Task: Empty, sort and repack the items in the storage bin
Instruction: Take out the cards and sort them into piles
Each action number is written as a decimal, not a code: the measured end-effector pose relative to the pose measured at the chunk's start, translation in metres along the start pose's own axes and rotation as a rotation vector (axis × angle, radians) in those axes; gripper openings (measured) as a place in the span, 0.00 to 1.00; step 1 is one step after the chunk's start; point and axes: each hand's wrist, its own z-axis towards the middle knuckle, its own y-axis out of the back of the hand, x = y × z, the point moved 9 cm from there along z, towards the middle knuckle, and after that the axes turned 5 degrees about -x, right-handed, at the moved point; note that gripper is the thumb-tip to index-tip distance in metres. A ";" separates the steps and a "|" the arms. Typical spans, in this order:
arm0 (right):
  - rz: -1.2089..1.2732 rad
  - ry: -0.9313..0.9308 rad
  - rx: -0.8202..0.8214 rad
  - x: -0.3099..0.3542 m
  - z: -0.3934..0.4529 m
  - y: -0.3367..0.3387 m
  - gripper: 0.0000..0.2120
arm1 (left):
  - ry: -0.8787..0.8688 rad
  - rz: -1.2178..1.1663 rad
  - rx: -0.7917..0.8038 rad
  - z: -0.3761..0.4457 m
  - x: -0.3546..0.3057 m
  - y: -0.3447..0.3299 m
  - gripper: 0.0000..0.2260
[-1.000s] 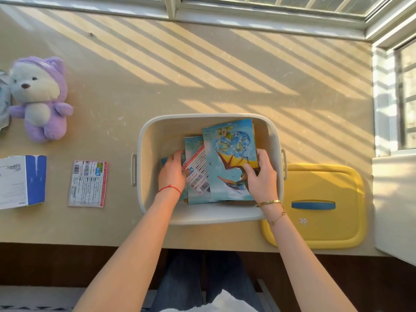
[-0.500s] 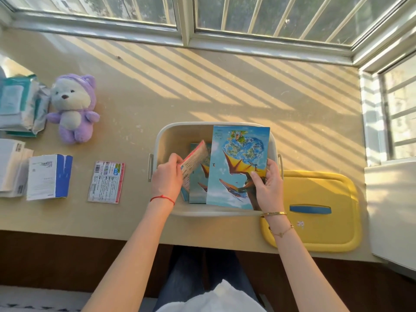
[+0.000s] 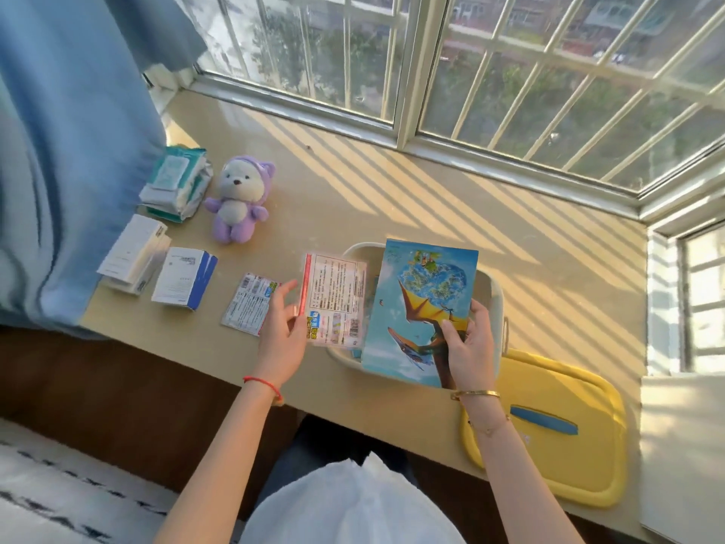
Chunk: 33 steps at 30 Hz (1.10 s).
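Observation:
A white storage bin (image 3: 495, 296) stands on the beige sill, mostly hidden behind what I hold. My right hand (image 3: 469, 347) grips the lower right corner of a blue picture book (image 3: 419, 304) with a paper-crane cover, lifted above the bin. My left hand (image 3: 280, 331) pinches the left edge of a flat red-and-white packet (image 3: 333, 296), held just left of the bin. A similar packet (image 3: 247, 304) lies flat on the sill under that hand.
Left on the sill lie a blue-and-white box (image 3: 184, 278), a white box (image 3: 131, 253), wet-wipe packs (image 3: 176, 182) and a purple plush bear (image 3: 239, 202). The yellow lid (image 3: 549, 422) lies right of the bin. A blue curtain (image 3: 66, 131) hangs at left.
Both hands rose out of the bin, the left carrying the packet leftward, the right lifting the book. My view tilted up toward the window.

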 end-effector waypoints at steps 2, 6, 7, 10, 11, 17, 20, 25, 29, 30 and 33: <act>-0.005 0.006 0.036 0.013 -0.004 -0.015 0.18 | 0.005 -0.027 -0.004 -0.004 -0.001 0.020 0.23; 0.002 0.007 0.096 0.035 -0.011 -0.058 0.17 | -0.025 -0.059 -0.003 -0.001 -0.003 0.060 0.24; 0.003 0.006 0.106 0.039 -0.013 -0.072 0.17 | -0.024 -0.057 -0.004 0.002 -0.002 0.071 0.24; -0.010 -0.018 0.116 0.047 -0.016 -0.116 0.18 | -0.002 -0.050 0.002 0.023 0.011 0.107 0.24; -0.014 -0.034 0.114 0.047 -0.016 -0.132 0.17 | 0.003 -0.032 0.007 0.033 0.016 0.119 0.24; -0.053 -0.075 0.016 0.053 -0.005 -0.216 0.18 | 0.048 0.086 0.126 0.102 0.053 0.175 0.24; -0.084 -0.104 -0.059 0.056 0.014 -0.248 0.18 | 0.073 0.116 0.219 0.130 0.069 0.180 0.25; -0.131 -0.143 -0.115 0.049 0.061 -0.297 0.18 | 0.079 0.217 0.273 0.170 0.094 0.173 0.25; -0.178 -0.167 -0.127 0.031 0.104 -0.326 0.18 | 0.117 0.189 0.323 0.190 0.118 0.152 0.25; -0.184 -0.179 -0.142 0.024 0.115 -0.331 0.18 | 0.135 0.169 0.335 0.192 0.124 0.146 0.24; -0.212 -0.218 -0.142 -0.004 0.142 -0.344 0.17 | 0.197 0.126 0.318 0.197 0.153 0.132 0.24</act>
